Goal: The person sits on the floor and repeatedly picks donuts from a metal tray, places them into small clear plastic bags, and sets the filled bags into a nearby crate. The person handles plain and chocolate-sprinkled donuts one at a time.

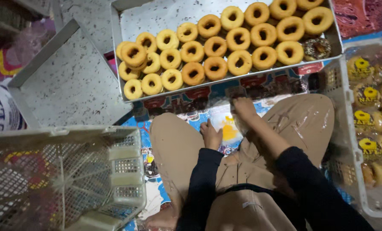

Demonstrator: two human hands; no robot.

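The person wears a black long-sleeved top whose sleeves end at the wrists, leaving the left hand point(211, 136) and right hand point(244, 108) bare, loose tan trousers with a smooth, slightly shiny fabric creased over the knees, and nothing on the one foot in view.

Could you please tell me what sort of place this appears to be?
Probably a small home bakery's packing spot on the floor. A metal tray holds rows of doughnuts, a crate holds bagged doughnuts, and both hands, left and right, handle a plastic bag.
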